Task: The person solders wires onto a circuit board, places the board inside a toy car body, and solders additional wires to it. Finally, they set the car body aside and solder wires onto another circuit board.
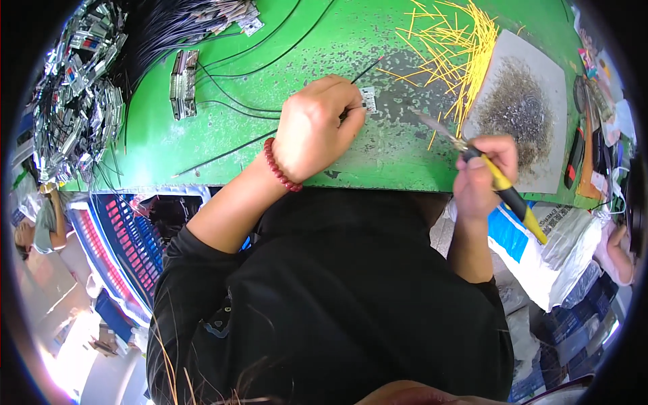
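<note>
The left hand (314, 128) pinches a black wire (368, 69) near the green table's (202, 145) front edge. The right hand (482, 177) grips a soldering iron (496, 179); its hot tip could burn fingers.

Taking the small circuit board (368, 99) as landmark: the green tabletop (297, 40) stays bare just beyond it and toward the near edge on its right side. Right of it, loose yellow sleeves (451, 47) and a grey mat (540, 88) with solder debris block the way. Left of it, black wires (236, 108) cross the surface, a metal part stack (183, 82) stands farther left, and heaped assemblies (81, 94) fill the far-left corner.
</note>
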Action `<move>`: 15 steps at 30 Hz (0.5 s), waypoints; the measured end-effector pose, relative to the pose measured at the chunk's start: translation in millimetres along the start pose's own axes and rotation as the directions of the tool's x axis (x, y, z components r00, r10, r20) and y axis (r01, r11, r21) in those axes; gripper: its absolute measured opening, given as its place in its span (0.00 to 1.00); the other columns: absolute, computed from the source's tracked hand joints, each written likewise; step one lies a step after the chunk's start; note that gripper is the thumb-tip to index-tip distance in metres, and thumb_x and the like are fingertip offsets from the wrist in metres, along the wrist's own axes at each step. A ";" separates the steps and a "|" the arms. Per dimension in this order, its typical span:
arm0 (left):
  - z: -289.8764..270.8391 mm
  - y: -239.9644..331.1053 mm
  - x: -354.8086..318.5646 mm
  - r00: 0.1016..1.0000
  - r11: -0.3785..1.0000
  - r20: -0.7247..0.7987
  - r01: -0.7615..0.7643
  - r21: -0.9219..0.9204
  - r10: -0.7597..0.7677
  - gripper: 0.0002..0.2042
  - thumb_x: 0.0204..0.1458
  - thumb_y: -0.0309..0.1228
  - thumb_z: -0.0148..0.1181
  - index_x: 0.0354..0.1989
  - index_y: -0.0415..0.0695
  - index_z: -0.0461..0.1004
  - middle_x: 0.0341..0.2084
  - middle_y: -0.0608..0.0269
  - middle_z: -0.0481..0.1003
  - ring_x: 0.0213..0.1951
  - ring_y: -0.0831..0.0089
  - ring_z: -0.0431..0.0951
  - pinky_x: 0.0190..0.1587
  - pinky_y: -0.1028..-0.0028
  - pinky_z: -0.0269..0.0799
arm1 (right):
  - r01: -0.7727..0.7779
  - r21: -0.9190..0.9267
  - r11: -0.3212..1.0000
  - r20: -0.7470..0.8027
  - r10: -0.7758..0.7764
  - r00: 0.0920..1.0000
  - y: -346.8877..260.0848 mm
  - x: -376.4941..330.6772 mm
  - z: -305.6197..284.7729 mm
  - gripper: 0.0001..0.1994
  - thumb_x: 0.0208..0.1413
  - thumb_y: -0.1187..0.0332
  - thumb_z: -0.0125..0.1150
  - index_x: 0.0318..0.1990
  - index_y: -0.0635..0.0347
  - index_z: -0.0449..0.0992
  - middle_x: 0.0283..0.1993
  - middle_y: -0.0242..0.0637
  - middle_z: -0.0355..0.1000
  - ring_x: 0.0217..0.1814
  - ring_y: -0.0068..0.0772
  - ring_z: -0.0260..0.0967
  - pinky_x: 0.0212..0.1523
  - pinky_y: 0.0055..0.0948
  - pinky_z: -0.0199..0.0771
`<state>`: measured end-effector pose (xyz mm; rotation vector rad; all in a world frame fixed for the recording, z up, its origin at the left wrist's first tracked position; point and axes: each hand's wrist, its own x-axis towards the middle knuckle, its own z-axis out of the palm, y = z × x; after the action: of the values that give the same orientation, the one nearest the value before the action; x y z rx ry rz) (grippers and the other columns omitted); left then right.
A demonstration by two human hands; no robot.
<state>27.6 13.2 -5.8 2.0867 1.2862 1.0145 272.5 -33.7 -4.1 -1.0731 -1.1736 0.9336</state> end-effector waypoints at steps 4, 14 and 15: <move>-1.4 1.7 1.4 0.999 0.999 0.034 0.036 0.019 -0.037 0.04 0.43 0.19 0.61 0.23 0.37 0.71 0.25 0.56 0.76 0.29 0.61 0.78 0.33 0.69 0.74 | -0.073 0.100 0.992 0.057 0.068 0.996 5.2 -2.4 18.8 0.12 0.50 0.68 0.65 0.36 0.63 0.68 0.29 0.27 0.65 0.26 0.12 0.59 0.28 0.14 0.57; 0.4 0.5 1.6 0.999 0.998 0.019 0.047 0.034 -0.047 0.05 0.43 0.19 0.61 0.23 0.37 0.70 0.22 0.57 0.74 0.27 0.60 0.76 0.30 0.68 0.72 | -0.094 -0.024 0.995 0.097 0.096 0.991 10.7 -0.3 24.1 0.12 0.50 0.68 0.66 0.36 0.62 0.69 0.28 0.25 0.64 0.26 0.11 0.55 0.27 0.15 0.54; 0.8 1.0 2.0 0.999 0.999 0.013 0.043 0.029 -0.043 0.05 0.42 0.18 0.61 0.23 0.37 0.70 0.22 0.57 0.74 0.27 0.60 0.76 0.29 0.68 0.72 | -0.098 -0.028 0.995 0.105 0.100 0.989 10.2 -0.2 24.1 0.12 0.50 0.68 0.66 0.36 0.62 0.69 0.28 0.25 0.64 0.26 0.11 0.55 0.27 0.15 0.54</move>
<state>29.3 14.6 -4.9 2.0750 1.3407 0.9667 248.5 -27.7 -12.6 -1.1199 -1.2297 1.0676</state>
